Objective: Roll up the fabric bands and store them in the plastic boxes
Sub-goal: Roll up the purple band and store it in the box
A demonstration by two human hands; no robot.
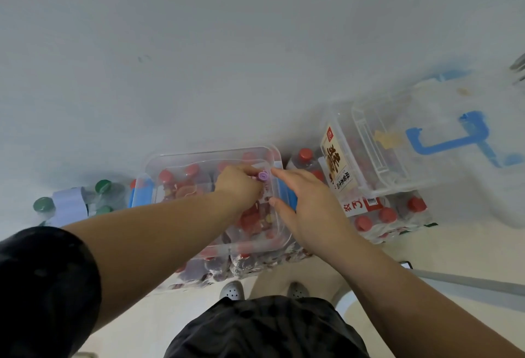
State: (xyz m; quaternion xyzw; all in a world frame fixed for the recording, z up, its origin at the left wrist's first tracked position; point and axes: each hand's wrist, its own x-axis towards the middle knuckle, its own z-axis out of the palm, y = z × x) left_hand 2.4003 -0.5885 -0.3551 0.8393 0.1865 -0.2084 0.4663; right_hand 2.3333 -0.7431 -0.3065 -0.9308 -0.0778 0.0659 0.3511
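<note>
Rolled purple band [262, 176] is pinched by left hand [238, 184] inside plastic box [204, 154].
Right hand [309, 207] is held open; Chinese-lettered label [336, 158] is seen alongside.

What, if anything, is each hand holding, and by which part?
The left hand grips a purple rolled band by its side, its round end showing, above the clear plastic box. The right hand holds nothing, fingers straight.

We log a purple roll [262, 176], a clear box [210, 155] with blue clips [142, 193], red bottle caps [305, 154], green bottle caps [102, 185], a blue handle [451, 143], a black sleeve [42, 286].
</note>
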